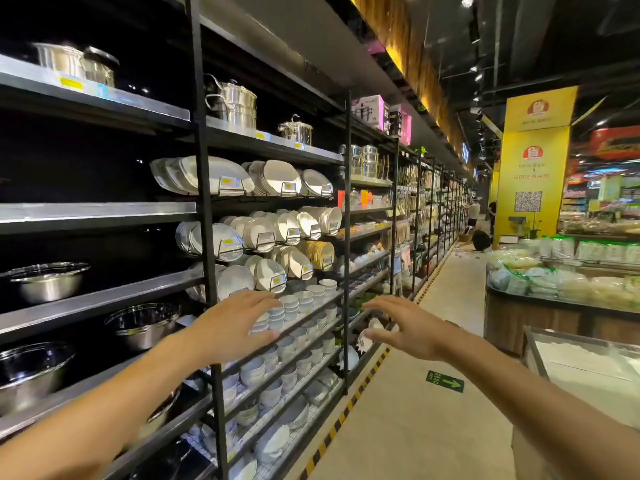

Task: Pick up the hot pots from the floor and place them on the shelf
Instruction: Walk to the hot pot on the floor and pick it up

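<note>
My left hand (231,327) and my right hand (410,327) are both stretched out in front of me at about waist height, fingers spread, nothing in them. They hover beside the black metal shelf (100,216) on my left. Steel pots (74,64) stand on its top level, and a taller stacked steel pot (232,101) and a small one (296,130) stand further right. Steel bowls (48,280) sit on the lower levels at left. No pot on the floor is in view.
Racks of white plates (273,178) and stacked small bowls (294,306) fill the shelving right behind my hands. The aisle floor (415,427) runs ahead with a yellow-black edge stripe. A food counter (561,306) stands at right. People are far down the aisle.
</note>
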Available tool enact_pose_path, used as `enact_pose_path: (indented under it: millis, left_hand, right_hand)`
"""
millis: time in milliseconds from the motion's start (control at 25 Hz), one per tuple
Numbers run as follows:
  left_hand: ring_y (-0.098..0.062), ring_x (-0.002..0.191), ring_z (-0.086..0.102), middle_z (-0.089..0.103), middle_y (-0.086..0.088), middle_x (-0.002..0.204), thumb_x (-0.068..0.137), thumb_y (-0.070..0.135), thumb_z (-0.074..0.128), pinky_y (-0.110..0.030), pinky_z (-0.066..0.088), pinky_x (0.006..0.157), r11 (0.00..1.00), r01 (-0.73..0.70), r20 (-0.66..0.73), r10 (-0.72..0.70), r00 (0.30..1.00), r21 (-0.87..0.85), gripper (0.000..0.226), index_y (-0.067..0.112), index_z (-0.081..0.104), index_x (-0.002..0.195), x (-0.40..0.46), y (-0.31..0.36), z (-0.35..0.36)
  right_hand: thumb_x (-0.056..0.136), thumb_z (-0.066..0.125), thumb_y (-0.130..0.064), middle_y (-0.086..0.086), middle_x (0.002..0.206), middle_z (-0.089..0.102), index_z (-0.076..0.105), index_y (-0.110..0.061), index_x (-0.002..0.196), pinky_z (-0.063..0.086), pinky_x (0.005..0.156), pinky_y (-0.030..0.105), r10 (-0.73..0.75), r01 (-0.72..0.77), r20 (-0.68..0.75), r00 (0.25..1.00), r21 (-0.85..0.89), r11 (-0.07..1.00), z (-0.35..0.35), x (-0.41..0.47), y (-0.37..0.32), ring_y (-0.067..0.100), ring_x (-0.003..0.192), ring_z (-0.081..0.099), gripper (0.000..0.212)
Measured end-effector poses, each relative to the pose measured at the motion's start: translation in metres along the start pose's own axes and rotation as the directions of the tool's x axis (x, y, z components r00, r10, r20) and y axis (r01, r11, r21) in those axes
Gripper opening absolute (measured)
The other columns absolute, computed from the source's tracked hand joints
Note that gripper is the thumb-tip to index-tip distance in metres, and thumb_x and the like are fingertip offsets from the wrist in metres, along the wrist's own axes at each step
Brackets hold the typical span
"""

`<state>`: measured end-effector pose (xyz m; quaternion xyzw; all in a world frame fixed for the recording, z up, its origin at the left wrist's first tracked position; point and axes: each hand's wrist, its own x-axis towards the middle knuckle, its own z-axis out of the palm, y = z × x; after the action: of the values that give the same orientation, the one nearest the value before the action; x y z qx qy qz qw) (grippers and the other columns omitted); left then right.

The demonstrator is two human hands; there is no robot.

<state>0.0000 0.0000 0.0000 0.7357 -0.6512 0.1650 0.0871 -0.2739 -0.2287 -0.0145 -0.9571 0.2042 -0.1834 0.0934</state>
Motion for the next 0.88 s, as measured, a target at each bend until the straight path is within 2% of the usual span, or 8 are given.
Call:
enact_pose_path:
  millis: [160, 280, 400, 640, 880]
  left_hand:
    - [-0.01, 0.151, 0.01, 0.014, 0.009, 0.166, 0.097, 0.064, 0.034, -0.03, 0.009, 0.122, 1.0, 0.012, 0.108, -0.011, 0.994, -0.016, 0.069, 0.03, 0.022, 0.156, 0.059, 0.003, 0.072]
    - [-0.013, 0.151, 0.013, 0.018, 0.007, 0.165, 0.097, 0.063, 0.034, -0.034, 0.014, 0.123, 1.0, -0.012, 0.156, 0.015, 0.988, -0.019, 0.069, 0.028, 0.023, 0.156, 0.123, -0.012, 0.134]
    - [-0.015, 0.15, 0.016, 0.02, 0.006, 0.164, 0.097, 0.063, 0.033, -0.038, 0.017, 0.122, 0.998, -0.056, 0.154, 0.06, 0.986, -0.028, 0.069, 0.028, 0.025, 0.155, 0.2, -0.038, 0.188]
    - [-0.016, 0.15, 0.015, 0.021, 0.004, 0.165, 0.097, 0.063, 0.034, -0.036, 0.013, 0.122, 0.986, -0.155, 0.161, 0.162, 0.973, -0.057, 0.069, 0.028, 0.026, 0.155, 0.367, -0.076, 0.266]
    - [-0.017, 0.15, 0.016, 0.02, 0.005, 0.165, 0.096, 0.065, 0.035, -0.038, 0.016, 0.122, 0.954, -0.248, 0.246, 0.284, 0.927, -0.166, 0.07, 0.029, 0.026, 0.155, 0.549, -0.048, 0.362]
  right_hand:
    - [0.091, 0.046, -0.071, -0.004, 0.16, 0.033, 0.035, -0.038, 0.152, 0.03, 0.114, 0.039, 0.084, -0.084, 0.064, 0.994, -0.007, 0.996, 0.033, 0.016, 0.075, 0.017, 0.142, 0.035, 0.07]
    - [0.093, 0.048, -0.066, -0.002, 0.16, 0.035, 0.037, -0.032, 0.152, 0.029, 0.117, 0.039, 0.146, -0.145, 0.063, 0.987, -0.024, 0.989, 0.059, 0.054, 0.142, 0.018, 0.145, 0.029, 0.069]
    - [0.095, 0.05, -0.062, 0.0, 0.161, 0.035, 0.038, -0.028, 0.153, 0.027, 0.12, 0.041, 0.209, -0.205, 0.063, 0.976, -0.055, 0.977, 0.084, 0.105, 0.207, 0.019, 0.148, 0.027, 0.068]
    - [0.095, 0.05, -0.062, -0.001, 0.159, 0.037, 0.041, -0.028, 0.15, 0.03, 0.118, 0.039, 0.374, -0.37, 0.034, 0.927, -0.079, 0.926, 0.096, 0.2, 0.32, 0.019, 0.146, 0.031, 0.066]
    - [0.094, 0.052, -0.061, 0.0, 0.158, 0.038, 0.042, -0.028, 0.149, 0.027, 0.116, 0.035, 0.52, -0.517, 0.012, 0.854, -0.1, 0.85, 0.108, 0.229, 0.458, 0.021, 0.145, 0.032, 0.065]
